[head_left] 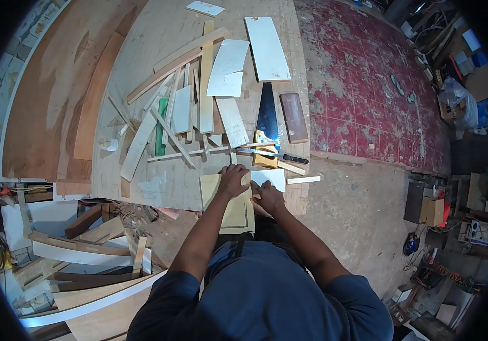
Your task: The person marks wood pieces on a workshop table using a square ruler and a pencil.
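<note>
At the table's near edge lies a yellowish flat board (234, 219) with dark lines along its lower and right sides. My left hand (234, 181) rests on the top of this board, its fingers bent over the upper edge. Close beside it, my right hand (269, 198) is closed at the board's right edge; what its fingers hold is too small to make out. A white piece (272, 179) lies just beyond my right hand. Farther up are a handsaw (267, 113) with a wooden handle and a dark-handled tool (294, 159).
Wood strips and white panels (267, 48) lie over the table (164, 17). A brown block (294, 117) is near its right edge. Timber offcuts (85, 221) fill the lower left. Boxes (431, 211) and cables stand at the right.
</note>
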`<state>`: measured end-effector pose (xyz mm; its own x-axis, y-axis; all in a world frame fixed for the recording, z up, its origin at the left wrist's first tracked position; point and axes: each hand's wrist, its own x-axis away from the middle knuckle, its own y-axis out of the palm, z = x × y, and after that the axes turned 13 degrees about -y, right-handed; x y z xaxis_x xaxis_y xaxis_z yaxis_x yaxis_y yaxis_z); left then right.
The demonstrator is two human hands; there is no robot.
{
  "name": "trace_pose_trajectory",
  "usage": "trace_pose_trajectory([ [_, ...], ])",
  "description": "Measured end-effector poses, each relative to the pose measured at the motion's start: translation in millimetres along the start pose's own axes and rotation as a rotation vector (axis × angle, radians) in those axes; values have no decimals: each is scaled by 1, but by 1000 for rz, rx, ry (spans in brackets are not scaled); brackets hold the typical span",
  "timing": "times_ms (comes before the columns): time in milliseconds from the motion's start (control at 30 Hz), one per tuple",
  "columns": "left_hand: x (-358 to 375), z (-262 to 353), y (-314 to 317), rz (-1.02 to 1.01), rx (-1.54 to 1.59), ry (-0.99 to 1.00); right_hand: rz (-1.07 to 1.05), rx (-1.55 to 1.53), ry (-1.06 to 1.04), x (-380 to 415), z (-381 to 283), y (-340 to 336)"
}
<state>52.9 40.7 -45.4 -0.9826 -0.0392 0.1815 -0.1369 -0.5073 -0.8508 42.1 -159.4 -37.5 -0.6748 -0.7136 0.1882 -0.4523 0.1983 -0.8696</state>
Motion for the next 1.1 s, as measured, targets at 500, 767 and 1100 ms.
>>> trace_pose_trajectory([
  [500, -14, 32, -13, -132, -233, -169, 39, -139, 131, 2, 7, 4],
  [767, -27, 41, -9, -162, -399, -195, 530, -873, 383, 40, 35, -11],
  [1100, -36, 49, -10, -173, -461, -206, 596, -1694, 451, 44, 14, 28],
])
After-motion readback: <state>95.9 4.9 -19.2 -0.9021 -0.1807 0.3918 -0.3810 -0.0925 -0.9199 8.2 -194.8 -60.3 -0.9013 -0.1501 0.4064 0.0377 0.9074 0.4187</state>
